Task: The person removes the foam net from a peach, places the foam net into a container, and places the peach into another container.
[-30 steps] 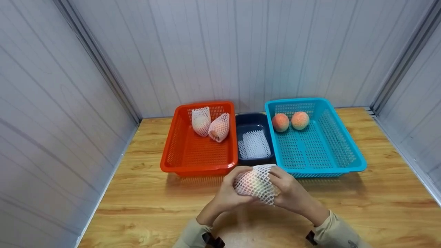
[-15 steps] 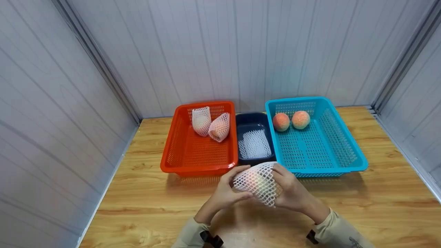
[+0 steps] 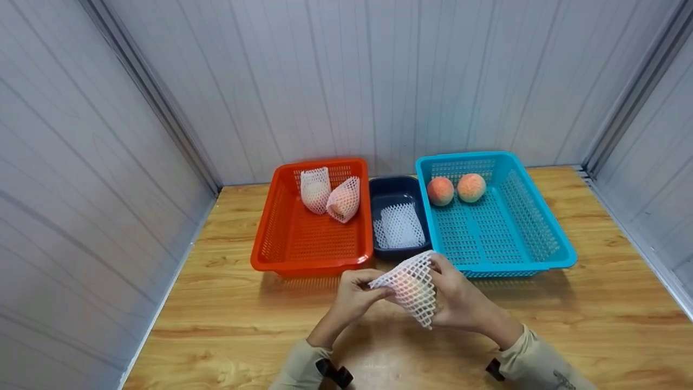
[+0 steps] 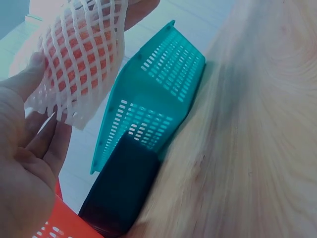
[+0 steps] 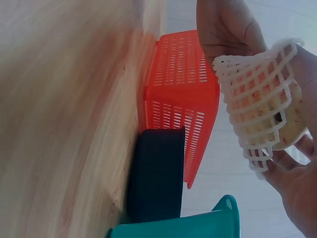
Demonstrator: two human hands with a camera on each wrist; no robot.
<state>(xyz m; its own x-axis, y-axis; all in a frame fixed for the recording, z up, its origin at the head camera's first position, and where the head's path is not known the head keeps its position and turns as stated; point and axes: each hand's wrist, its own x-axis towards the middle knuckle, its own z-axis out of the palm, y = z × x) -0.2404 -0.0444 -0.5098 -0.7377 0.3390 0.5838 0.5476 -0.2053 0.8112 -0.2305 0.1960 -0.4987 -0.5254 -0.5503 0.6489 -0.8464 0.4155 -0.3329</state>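
Note:
A pink-and-yellow peach sits partly inside a white foam fruit net, held above the table in front of the baskets. My left hand pinches the net's left end between thumb and fingers. From the other side my right hand holds the peach, its fingers at the net's wide right edge. In the right wrist view, the peach's bare end with a dark spot shows past that edge. Through the mesh in the left wrist view, the peach's orange-pink side is visible.
A red basket at left has two netted peaches in it. A dark blue tub with folded foam nets stands in the middle. Two bare peaches lie in the blue basket at right. Panel walls surround the wooden table.
My left hand has gone from cupping the netted peach to pinching the net's left end. The net now extends further left and the peach within it sits nearer the right hand.

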